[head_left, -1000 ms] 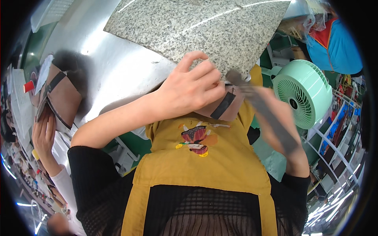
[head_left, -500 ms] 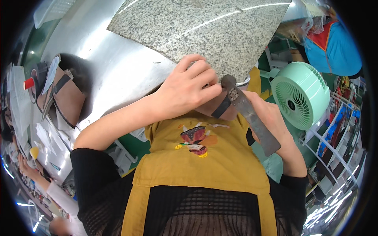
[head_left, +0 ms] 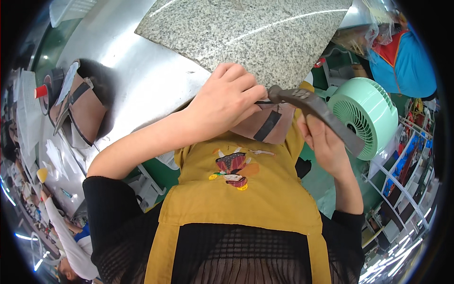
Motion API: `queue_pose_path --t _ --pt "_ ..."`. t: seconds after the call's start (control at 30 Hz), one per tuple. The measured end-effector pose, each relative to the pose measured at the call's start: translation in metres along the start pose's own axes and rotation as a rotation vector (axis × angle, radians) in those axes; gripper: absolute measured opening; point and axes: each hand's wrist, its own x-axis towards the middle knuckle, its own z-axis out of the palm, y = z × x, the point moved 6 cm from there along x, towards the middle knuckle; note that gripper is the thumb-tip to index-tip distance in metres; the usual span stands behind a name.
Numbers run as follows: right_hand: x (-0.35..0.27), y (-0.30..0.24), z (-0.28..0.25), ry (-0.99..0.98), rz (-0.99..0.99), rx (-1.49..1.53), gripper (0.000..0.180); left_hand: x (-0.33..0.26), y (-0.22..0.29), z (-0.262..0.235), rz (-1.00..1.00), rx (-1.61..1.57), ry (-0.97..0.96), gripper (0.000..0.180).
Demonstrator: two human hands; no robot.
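One Hammer (head_left: 326,112) Levels Out

My right hand (head_left: 327,146) closes round its hidden handle; the head lies flatter than moments ago, round face near the brown panel's (head_left: 273,124) edge, apparently where the work is; my left hand (head_left: 224,102) bends over that panel, whether pinching I cannot tell, beside the granite slab (head_left: 250,40).

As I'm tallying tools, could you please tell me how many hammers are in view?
1: the hammer in the right hand, close beside the left hand; others may be hidden.
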Motion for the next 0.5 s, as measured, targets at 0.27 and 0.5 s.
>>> queue_pose_path --t 0.27,0.5 --pt "-0.019 0.022 -0.030 0.201 -0.035 0.291 0.045 0.022 0.010 0.002 -0.146 -0.318 -0.344 0.008" --pt "-0.025 0.028 -0.043 0.223 -0.043 0.336 0.036 0.044 0.002 0.025 -0.514 -0.824 -0.303 0.014"
